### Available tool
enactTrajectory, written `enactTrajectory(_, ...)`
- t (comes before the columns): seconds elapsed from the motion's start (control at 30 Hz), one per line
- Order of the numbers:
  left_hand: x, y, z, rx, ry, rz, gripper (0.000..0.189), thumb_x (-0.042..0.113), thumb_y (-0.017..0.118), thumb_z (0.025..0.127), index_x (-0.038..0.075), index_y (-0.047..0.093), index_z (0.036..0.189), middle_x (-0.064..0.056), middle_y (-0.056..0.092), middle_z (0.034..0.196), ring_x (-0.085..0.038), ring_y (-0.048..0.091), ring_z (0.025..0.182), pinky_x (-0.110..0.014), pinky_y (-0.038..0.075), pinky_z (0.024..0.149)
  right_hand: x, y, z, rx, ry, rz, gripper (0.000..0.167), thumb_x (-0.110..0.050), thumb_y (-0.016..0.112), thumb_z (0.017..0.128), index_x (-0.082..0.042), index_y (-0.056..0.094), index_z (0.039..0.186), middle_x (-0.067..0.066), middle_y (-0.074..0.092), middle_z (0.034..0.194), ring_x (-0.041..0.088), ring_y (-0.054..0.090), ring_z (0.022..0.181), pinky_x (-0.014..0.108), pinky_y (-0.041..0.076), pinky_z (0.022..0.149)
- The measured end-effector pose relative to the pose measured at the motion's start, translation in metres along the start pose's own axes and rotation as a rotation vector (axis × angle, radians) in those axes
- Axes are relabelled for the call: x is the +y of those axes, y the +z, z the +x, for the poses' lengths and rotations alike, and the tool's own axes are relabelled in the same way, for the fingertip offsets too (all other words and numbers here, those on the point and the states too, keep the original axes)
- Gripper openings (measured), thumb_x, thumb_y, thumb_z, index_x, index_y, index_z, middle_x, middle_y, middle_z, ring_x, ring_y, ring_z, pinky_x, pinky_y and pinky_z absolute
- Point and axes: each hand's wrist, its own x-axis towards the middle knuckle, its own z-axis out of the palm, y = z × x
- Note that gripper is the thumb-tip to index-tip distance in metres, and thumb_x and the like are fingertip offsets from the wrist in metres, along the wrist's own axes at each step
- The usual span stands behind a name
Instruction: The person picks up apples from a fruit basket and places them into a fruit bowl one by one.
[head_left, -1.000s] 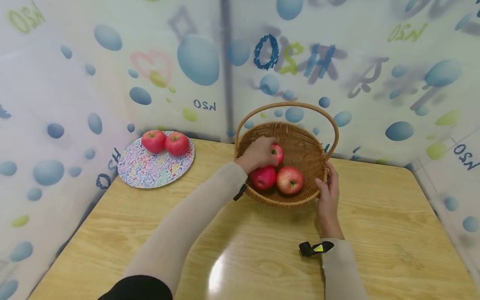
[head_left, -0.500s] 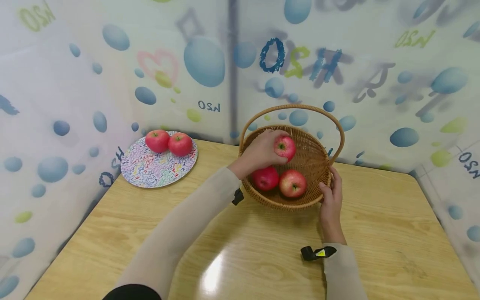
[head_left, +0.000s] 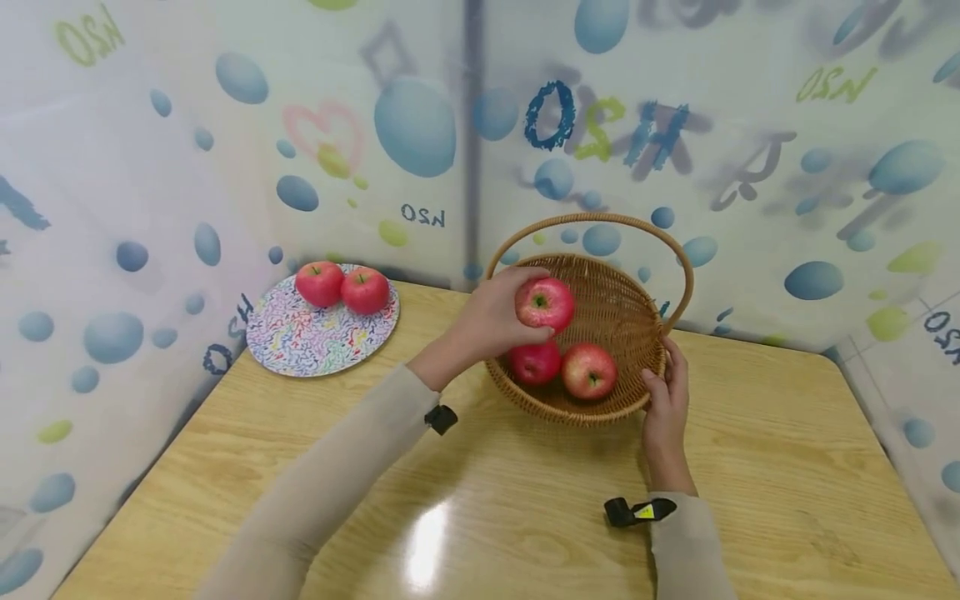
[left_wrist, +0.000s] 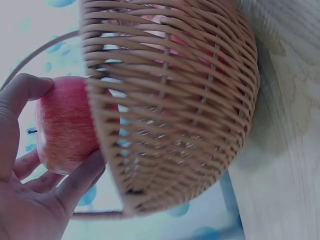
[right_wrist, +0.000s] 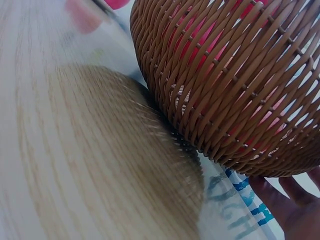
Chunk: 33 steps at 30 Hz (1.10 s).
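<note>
My left hand (head_left: 491, 315) grips a red apple (head_left: 546, 304), its stem facing the head camera, over the left part of a brown wicker basket (head_left: 611, 300). In the left wrist view, thumb and fingers span the apple (left_wrist: 67, 125) beside the basket's rim (left_wrist: 102, 130). Two more apples lie in the basket: a deep red one (head_left: 536, 363), partly under the held apple in the head view, and a paler red-yellow one (head_left: 590, 371). My right hand (head_left: 666, 412) holds the basket's right rim, thumb on the inner side; the right wrist view shows its fingers (right_wrist: 272, 197) against the weave.
A round plate (head_left: 315, 342) with a colourful squiggle pattern stands at the back left of the wooden table (head_left: 525, 508), bearing two red apples (head_left: 342, 287). The basket's tall arched handle (head_left: 592, 218) rises behind it. A patterned wall (head_left: 360, 192) borders the table's back.
My left hand has lifted the apple from inside the basket and drawn it left toward the rim. The right hand keeps its hold on the basket, which stays in place.
</note>
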Motion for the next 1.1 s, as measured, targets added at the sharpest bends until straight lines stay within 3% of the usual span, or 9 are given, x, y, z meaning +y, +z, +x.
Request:
enactTrajectory(0.2,0.000,-0.018,-0.022,0.032,-0.038,-0.028,0.076,0.031,0.087,0.077,0.014,0.054,0.143,-0.004,0.060,0.139,-0.019,0.062,0.115,-0.036,0.056,0.095,0.000,-0.001,0.001,-0.004,-0.015,0.004,0.055,-0.017,0.040,0.104,-0.029,0.033,0.157,0.006,0.035,0.162,0.031,0.039,0.145,0.062,0.035,0.116)
enactTrajectory(0.33,-0.001,-0.030,-0.035,0.043,-0.053,-0.029,0.076,0.031,0.086,0.078,0.015,0.053,0.145,-0.004,0.060,0.139,-0.020,0.062,0.116,-0.038,0.057,0.095,-0.001,-0.002,0.001,0.016,-0.002,0.002,0.054,-0.017,0.040,0.104,-0.030,0.035,0.156,0.006,0.037,0.160,0.031,0.042,0.142,0.031,0.049,0.106)
enactTrajectory(0.43,-0.003,-0.038,-0.045,0.058,-0.044,-0.032,0.076,0.029,0.085,0.078,0.013,0.053,0.145,-0.005,0.060,0.140,-0.020,0.062,0.117,-0.038,0.057,0.096,-0.001,-0.002,0.000,0.015,0.005,0.014,0.055,-0.016,0.041,0.103,-0.029,0.034,0.156,0.006,0.036,0.161,0.033,0.043,0.142,0.015,0.050,0.093)
enactTrajectory(0.5,-0.004,-0.044,-0.052,0.074,-0.035,-0.030,0.076,0.027,0.085,0.078,0.012,0.053,0.144,-0.006,0.059,0.139,-0.021,0.062,0.118,-0.039,0.057,0.096,-0.001,-0.001,0.000,0.006,0.008,0.014,0.055,-0.017,0.041,0.103,-0.029,0.034,0.156,0.005,0.035,0.162,0.033,0.041,0.144,0.021,0.050,0.099)
enactTrajectory(0.63,-0.011,-0.057,-0.067,0.109,-0.033,0.015,0.074,0.027,0.086,0.077,0.012,0.054,0.143,-0.005,0.060,0.138,-0.021,0.061,0.119,-0.039,0.058,0.094,-0.002,0.000,0.000,0.002,0.013,0.012,0.055,-0.017,0.041,0.104,-0.031,0.033,0.156,0.004,0.035,0.162,0.033,0.041,0.145,0.049,0.043,0.112)
enactTrajectory(0.83,-0.027,-0.074,-0.089,0.170,-0.059,0.080,0.073,0.027,0.087,0.075,0.015,0.056,0.140,-0.003,0.063,0.135,-0.019,0.062,0.116,-0.042,0.058,0.094,-0.003,0.000,0.001,0.006,0.015,0.001,0.055,-0.017,0.040,0.104,-0.030,0.033,0.157,0.004,0.035,0.162,0.035,0.041,0.144,0.042,0.046,0.109)
enactTrajectory(1.03,-0.049,-0.088,-0.107,0.193,-0.090,0.120,0.072,0.024,0.087,0.076,0.012,0.056,0.140,-0.006,0.064,0.133,-0.023,0.062,0.113,-0.045,0.060,0.090,-0.002,0.000,0.001,0.011,0.027,-0.001,0.055,-0.019,0.039,0.104,-0.032,0.032,0.157,0.005,0.034,0.163,0.035,0.040,0.145,0.061,0.036,0.112)
enactTrajectory(1.1,-0.056,-0.092,-0.113,0.201,-0.115,0.131,0.072,0.023,0.087,0.076,0.012,0.056,0.140,-0.007,0.064,0.132,-0.024,0.063,0.111,-0.046,0.061,0.086,-0.002,0.000,0.000,0.013,0.032,-0.010,0.055,-0.019,0.039,0.104,-0.033,0.032,0.157,0.004,0.034,0.163,0.034,0.040,0.145,0.054,0.040,0.112)
